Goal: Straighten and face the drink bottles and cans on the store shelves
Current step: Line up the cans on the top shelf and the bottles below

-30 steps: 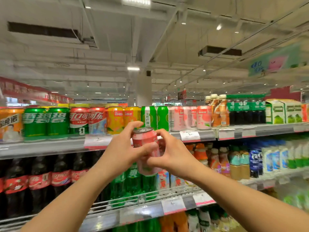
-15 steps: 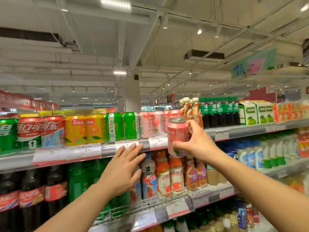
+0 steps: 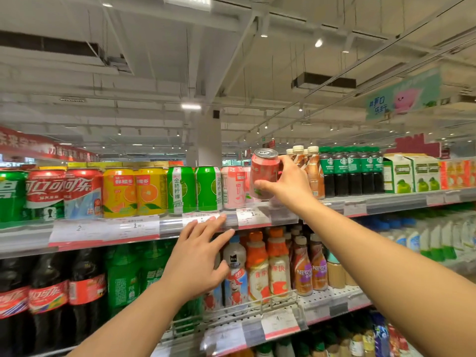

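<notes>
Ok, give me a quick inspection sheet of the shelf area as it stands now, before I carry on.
Surface: top shelf with price tags along its edge; a lower shelf under it.
Job's things: pink can held tilted just above the top shelf, beside the pink cans; green cans, orange cans and red cola cans stand upright in a row.
Clutter: nothing seen.
Grippers: right hand grips the pink can; left hand is open, fingertips at the top shelf edge.
Cables: nothing seen.
Surroundings: dark coffee bottles, green cartons, store ceiling with lights.
</notes>
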